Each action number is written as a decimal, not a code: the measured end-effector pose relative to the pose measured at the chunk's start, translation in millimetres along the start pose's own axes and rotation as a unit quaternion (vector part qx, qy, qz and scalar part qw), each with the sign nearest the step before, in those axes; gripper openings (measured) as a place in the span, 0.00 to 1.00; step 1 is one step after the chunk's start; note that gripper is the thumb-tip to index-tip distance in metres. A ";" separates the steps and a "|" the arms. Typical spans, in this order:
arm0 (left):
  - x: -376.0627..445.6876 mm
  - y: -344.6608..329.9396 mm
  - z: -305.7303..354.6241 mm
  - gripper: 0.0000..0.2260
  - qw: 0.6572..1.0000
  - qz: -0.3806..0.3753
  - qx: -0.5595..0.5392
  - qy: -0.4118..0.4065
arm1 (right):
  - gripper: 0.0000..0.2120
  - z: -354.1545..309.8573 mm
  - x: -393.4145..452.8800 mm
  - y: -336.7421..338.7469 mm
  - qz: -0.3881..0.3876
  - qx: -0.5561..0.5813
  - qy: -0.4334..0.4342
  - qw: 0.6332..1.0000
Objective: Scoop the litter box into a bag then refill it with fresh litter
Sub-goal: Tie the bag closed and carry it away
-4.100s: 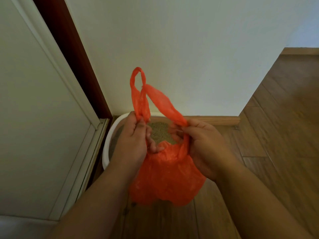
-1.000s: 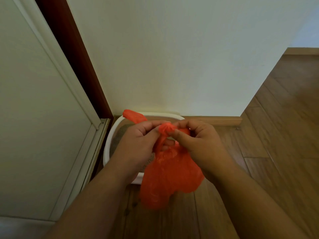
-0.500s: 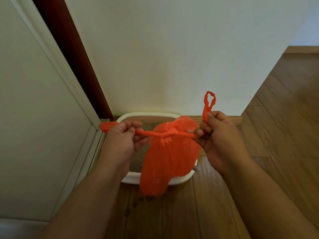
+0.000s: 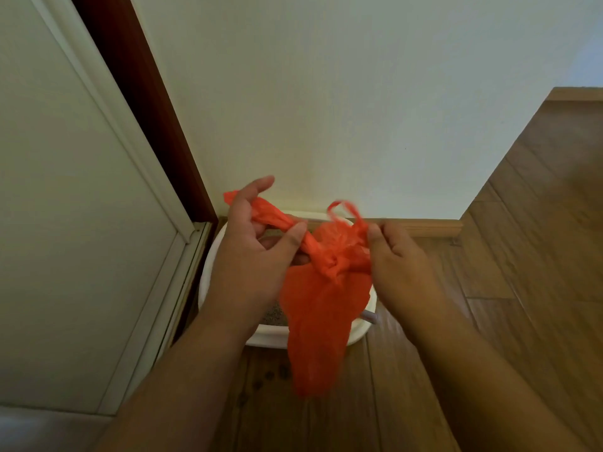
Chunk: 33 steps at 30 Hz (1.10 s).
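Note:
An orange plastic bag (image 4: 321,308) hangs in the air in front of me, knotted near its top. My left hand (image 4: 253,256) holds the left handle strip between thumb and fingers, with the index finger stretched out. My right hand (image 4: 399,265) pinches the right handle loop beside the knot. Under the bag, on the floor in the corner, sits the white litter box (image 4: 208,272). A patch of grey litter (image 4: 272,316) shows in it. The bag and my hands hide most of the box.
A white wall (image 4: 326,109) stands right behind the box, with a wooden skirting board (image 4: 424,228) at its foot. A white door panel (image 4: 65,223) and dark red frame (image 4: 137,102) close the left side. Wooden floor (image 4: 522,256) stretches to the right.
The handles were pulled out tight to both sides half a second ago. Now my hands have come closer to the knot and the handles are slack; the bag hangs lower and swings.

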<state>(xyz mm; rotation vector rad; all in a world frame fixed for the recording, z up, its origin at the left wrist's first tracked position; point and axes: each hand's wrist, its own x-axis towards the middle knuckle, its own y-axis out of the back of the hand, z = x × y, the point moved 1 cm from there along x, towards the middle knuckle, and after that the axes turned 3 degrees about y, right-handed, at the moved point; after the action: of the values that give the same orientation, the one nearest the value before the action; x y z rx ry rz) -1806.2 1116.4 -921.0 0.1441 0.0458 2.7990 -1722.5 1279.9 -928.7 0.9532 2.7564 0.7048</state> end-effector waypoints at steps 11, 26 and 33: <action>-13.3 -15.3 -4.7 0.13 0.991 -0.110 0.064 0.027 | 0.26 -15.8 -19.5 -14.9 -0.292 0.332 -0.141 0.886; -13.6 -7.9 -1.4 0.08 0.990 -0.096 -0.046 0.094 | 0.45 -3.5 -21.0 -11.4 -0.335 0.099 -0.010 0.937; -9.0 -6.6 -7.1 0.15 0.997 -0.044 0.059 0.006 | 0.30 -6.0 -20.2 -4.1 -0.238 -0.056 0.086 0.966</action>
<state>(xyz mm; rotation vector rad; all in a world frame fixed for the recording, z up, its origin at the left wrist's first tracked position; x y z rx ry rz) -1796.3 1119.6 -929.2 0.1495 0.2164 2.7090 -1710.5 1262.4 -925.7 0.1921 2.8817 0.8701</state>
